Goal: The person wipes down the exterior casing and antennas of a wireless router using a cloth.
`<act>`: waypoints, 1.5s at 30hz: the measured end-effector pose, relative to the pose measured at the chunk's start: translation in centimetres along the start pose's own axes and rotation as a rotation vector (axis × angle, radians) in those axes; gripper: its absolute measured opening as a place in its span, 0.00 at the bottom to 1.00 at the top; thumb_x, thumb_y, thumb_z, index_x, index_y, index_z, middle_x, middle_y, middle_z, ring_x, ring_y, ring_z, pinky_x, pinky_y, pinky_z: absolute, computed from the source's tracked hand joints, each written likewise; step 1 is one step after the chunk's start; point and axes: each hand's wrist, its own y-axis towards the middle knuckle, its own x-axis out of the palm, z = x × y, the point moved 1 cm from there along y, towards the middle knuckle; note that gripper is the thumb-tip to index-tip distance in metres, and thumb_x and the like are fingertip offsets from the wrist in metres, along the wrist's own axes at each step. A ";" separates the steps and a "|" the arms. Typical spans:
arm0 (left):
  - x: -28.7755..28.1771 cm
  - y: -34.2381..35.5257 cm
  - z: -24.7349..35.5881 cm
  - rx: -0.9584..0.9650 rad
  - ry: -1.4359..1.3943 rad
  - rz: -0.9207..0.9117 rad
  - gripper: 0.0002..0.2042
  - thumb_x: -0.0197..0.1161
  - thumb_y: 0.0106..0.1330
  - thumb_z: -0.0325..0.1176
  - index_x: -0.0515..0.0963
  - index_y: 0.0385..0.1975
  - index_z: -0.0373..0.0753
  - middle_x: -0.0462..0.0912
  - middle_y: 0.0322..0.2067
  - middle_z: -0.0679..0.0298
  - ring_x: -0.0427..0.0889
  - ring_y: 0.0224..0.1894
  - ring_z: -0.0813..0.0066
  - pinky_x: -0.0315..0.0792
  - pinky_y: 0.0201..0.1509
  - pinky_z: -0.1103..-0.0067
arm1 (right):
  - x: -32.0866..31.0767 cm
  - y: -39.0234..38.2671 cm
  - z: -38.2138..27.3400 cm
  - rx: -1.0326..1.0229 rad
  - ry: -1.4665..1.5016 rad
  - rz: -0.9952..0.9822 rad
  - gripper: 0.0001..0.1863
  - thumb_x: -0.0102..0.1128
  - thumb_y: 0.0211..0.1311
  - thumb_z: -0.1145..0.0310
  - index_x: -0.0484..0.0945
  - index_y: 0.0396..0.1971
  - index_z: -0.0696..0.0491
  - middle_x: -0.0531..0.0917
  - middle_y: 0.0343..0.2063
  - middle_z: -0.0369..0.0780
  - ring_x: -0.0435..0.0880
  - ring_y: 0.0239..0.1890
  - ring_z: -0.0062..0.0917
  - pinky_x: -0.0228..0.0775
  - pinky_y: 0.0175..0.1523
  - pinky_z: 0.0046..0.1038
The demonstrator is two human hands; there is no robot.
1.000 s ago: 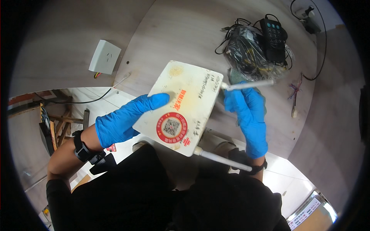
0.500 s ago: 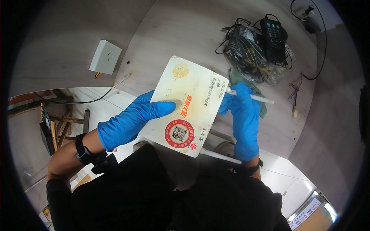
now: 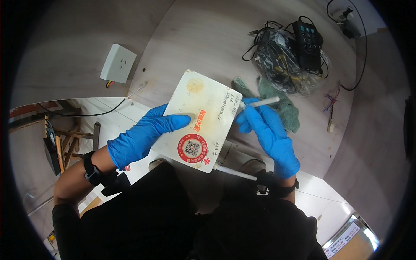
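A flat white router (image 3: 208, 97) with handwriting and a round red sticker is held up in front of me, tilted. My left hand (image 3: 141, 134), in a blue glove, grips its left edge, thumb lying across the top face and the other fingers hidden beneath. Two white stick antennas come off its right edge. At the base of the far antenna (image 3: 265, 102), the gloved fingers of my right hand (image 3: 271, 134) are closed around it. The near antenna (image 3: 236, 173) points toward my right wrist and is untouched by the fingers.
Behind the router, a green cloth (image 3: 281, 106) lies on the table (image 3: 208, 39). Farther back are a plastic-bagged bundle of black cables (image 3: 277, 60) and a black keypad handset (image 3: 307, 43). A white socket box (image 3: 119, 64) stands left; a loose wire connector (image 3: 331, 125) lies right.
The router has shifted left and a little toward me. Its far antenna has swung to point slightly upward in view, and my right hand has moved with it, uncovering more green cloth.
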 end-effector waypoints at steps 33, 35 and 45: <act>0.9 -0.9 0.4 -0.039 -0.042 -0.068 0.32 0.61 0.60 0.49 0.63 0.59 0.37 0.74 0.51 0.56 0.77 0.50 0.70 0.75 0.52 0.74 | 4.2 4.4 -0.1 -0.330 0.470 0.496 0.32 0.34 0.68 0.44 0.61 0.60 0.53 0.71 0.53 0.43 0.70 0.54 0.28 0.58 0.62 0.31; 1.6 -1.1 0.9 -0.070 -0.098 -0.058 0.29 0.61 0.61 0.46 0.66 0.57 0.34 0.77 0.48 0.55 0.78 0.48 0.70 0.74 0.53 0.78 | 4.2 4.2 0.1 -0.411 0.501 0.540 0.28 0.35 0.70 0.49 0.62 0.59 0.54 0.70 0.53 0.43 0.69 0.55 0.28 0.57 0.62 0.30; 1.2 -1.3 -0.1 -0.028 -0.175 -0.028 0.28 0.62 0.61 0.43 0.64 0.57 0.34 0.75 0.50 0.55 0.78 0.49 0.69 0.72 0.56 0.75 | 5.3 3.8 0.5 -0.442 0.395 0.712 0.19 0.45 0.69 0.61 0.65 0.53 0.58 0.70 0.48 0.39 0.66 0.52 0.23 0.56 0.60 0.28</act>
